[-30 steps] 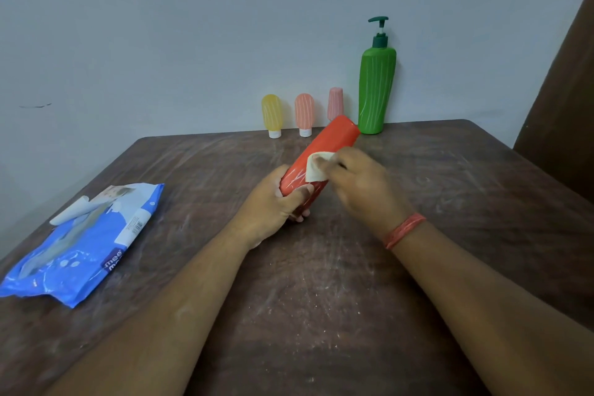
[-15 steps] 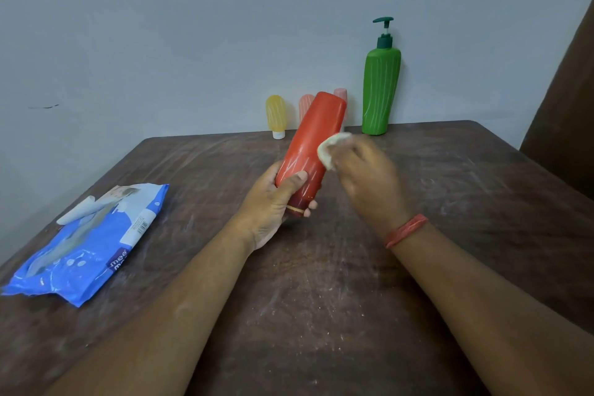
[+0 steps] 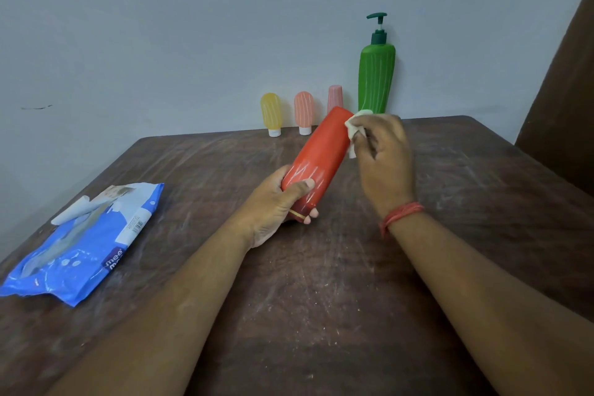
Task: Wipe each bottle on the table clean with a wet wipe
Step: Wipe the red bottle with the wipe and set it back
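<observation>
A red bottle [image 3: 318, 157] with white streaks is held tilted above the table, its far end pointing up and away. My left hand [image 3: 278, 206] grips its near end, thumb across the front. My right hand [image 3: 382, 154] pinches a crumpled white wet wipe [image 3: 356, 128] against the bottle's upper right side. Along the wall at the back stand a yellow small bottle [image 3: 271, 114], an orange-pink small bottle [image 3: 303, 112], a pink small bottle [image 3: 335, 98] partly hidden behind the red one, and a tall green pump bottle [image 3: 376, 74].
A blue wet-wipe pack [image 3: 83, 241] lies on the left of the dark wooden table [image 3: 321, 315], its flap lifted. A brown panel [image 3: 565, 106] stands at the right edge. The wall runs close behind the bottles.
My right hand has slid the wipe up the red bottle from near my left thumb to its far end. The bottle's tilt shifted as my left hand turned it.
</observation>
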`<act>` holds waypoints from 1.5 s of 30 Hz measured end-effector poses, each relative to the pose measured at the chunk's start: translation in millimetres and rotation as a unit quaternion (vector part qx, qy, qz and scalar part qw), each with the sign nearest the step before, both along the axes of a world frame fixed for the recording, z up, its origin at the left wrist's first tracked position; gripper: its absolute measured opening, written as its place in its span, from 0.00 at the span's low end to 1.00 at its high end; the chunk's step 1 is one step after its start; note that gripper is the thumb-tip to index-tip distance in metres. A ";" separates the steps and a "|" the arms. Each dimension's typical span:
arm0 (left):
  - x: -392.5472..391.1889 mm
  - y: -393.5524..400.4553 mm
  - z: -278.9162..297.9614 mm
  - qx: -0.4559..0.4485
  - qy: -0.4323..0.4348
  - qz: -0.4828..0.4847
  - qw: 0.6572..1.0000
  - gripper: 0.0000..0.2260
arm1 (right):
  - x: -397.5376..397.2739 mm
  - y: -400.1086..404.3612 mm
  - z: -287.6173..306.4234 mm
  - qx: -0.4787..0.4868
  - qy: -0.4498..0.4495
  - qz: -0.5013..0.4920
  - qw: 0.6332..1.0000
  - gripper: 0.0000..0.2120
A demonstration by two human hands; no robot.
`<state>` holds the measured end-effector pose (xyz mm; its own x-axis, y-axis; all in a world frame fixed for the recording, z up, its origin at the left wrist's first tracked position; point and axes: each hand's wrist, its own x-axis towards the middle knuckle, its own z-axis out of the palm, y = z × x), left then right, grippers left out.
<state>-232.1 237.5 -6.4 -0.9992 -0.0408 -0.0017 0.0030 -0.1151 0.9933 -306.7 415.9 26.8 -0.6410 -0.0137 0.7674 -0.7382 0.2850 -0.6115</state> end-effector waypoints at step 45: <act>-1.5 -11.1 1.8 0.093 -0.017 0.001 0.996 0.42 | 17.7 -5.2 -8.7 0.295 0.162 0.071 0.939 0.05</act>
